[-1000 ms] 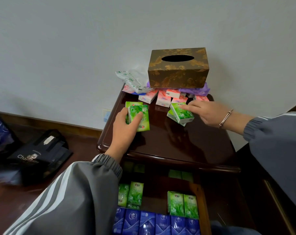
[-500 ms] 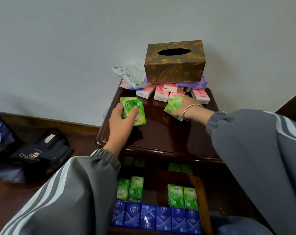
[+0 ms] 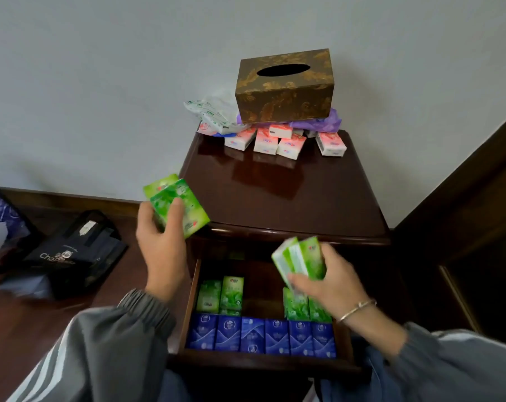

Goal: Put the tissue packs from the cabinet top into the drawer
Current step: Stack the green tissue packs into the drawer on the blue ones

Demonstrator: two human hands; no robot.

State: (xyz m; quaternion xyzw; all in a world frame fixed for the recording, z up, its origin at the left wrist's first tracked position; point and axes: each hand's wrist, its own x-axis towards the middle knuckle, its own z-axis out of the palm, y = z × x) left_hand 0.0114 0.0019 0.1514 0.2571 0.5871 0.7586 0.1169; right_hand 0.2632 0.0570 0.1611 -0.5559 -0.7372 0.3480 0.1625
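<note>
My left hand point(image 3: 162, 250) grips two green tissue packs point(image 3: 178, 206) in the air, left of the cabinet's front corner. Over the open drawer point(image 3: 257, 359), my right hand point(image 3: 330, 282) holds two more green packs point(image 3: 302, 258). Inside the drawer, a row of blue packs point(image 3: 260, 333) lines the front, with green packs point(image 3: 221, 294) behind them at left and right. Several pink and white packs point(image 3: 286, 142) lie at the back of the dark wooden cabinet top point(image 3: 280, 195).
A brown and gold tissue box point(image 3: 285, 85) sits at the back on purple plastic point(image 3: 330, 120), next to a crumpled white and green wrapper point(image 3: 214, 114). A black bag point(image 3: 72, 250) lies on the floor at left. Dark wooden furniture point(image 3: 463, 227) stands at right.
Both hands have lifted green packs off the cabinet top and drawn back toward me. The right hand has come down over the drawer; the left is beside the cabinet.
</note>
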